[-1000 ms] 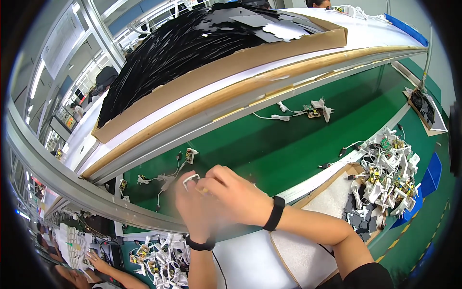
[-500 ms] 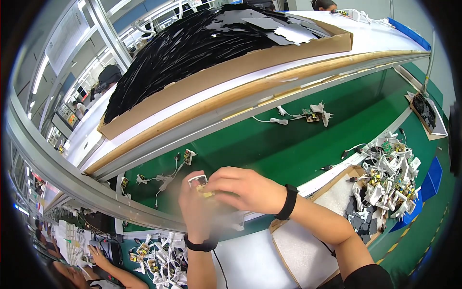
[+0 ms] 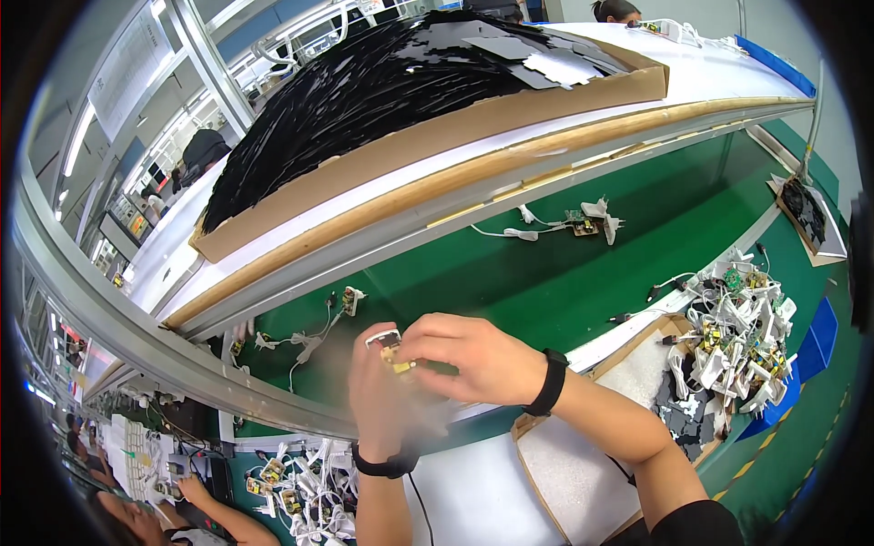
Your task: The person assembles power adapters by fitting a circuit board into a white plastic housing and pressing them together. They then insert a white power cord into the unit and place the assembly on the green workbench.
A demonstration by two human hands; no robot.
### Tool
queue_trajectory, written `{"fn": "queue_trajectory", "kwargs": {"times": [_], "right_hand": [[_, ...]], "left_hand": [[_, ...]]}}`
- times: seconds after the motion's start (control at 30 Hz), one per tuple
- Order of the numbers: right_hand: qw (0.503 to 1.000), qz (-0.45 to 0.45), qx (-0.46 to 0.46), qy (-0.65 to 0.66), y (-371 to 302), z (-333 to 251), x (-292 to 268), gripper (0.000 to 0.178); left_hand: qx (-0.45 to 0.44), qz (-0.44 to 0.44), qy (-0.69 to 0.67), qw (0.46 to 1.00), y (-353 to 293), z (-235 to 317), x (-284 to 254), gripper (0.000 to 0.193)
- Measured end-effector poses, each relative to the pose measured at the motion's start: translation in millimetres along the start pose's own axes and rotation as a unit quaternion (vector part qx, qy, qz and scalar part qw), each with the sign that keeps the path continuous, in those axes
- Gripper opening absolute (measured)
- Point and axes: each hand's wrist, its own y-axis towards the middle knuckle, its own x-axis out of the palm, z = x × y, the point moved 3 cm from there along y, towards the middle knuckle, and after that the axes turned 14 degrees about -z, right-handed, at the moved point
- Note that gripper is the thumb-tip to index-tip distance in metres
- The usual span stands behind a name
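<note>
My left hand point(image 3: 381, 393) and my right hand point(image 3: 473, 357) meet above the near edge of the green conveyor belt point(image 3: 583, 282). Together they hold a small white plug part with a little circuit board point(image 3: 390, 349). The right fingers pinch the board from above and the left hand grips it from below. Both wrists carry black bands. A white adapter unit with a wired board point(image 3: 314, 328) lies on the belt just left of my hands. A second such unit point(image 3: 583, 223) lies farther away on the belt.
A cardboard tray heaped with black sheets point(image 3: 410, 100) sits on the shelf beyond the belt. A pile of white plug parts and boards point(image 3: 737, 346) lies at right beside a foam-lined box point(image 3: 583, 455). Another person's hand point(image 3: 196, 491) works at lower left among more units.
My hands have lifted slightly and shifted right with the small part; the right fingers have moved over the board. The units on the belt have drifted a little.
</note>
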Motion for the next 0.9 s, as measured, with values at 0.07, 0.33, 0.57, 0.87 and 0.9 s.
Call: {"fn": "queue_trajectory", "kwargs": {"times": [0.07,0.33,0.57,0.87,0.9], "right_hand": [[1.0,0.009,-0.01,-0.028,2,0,2,0.031],[0.991,0.03,-0.038,-0.124,7,-3,9,0.03],[0.994,0.008,-0.022,-0.106,9,-8,10,0.026],[0.991,0.06,0.122,0.02,4,2,2,0.017],[0.991,0.056,0.117,0.019,3,2,2,0.016]], "left_hand": [[0.008,-0.003,0.0,1.0,0,1,4,0.041],[0.012,-0.048,-0.065,0.997,-3,-2,4,0.044],[-0.028,-0.053,-0.071,0.996,-5,2,0,0.044],[-0.02,-0.08,-0.062,0.995,-8,8,6,0.042],[-0.02,-0.08,-0.062,0.995,-8,9,8,0.042]]}}
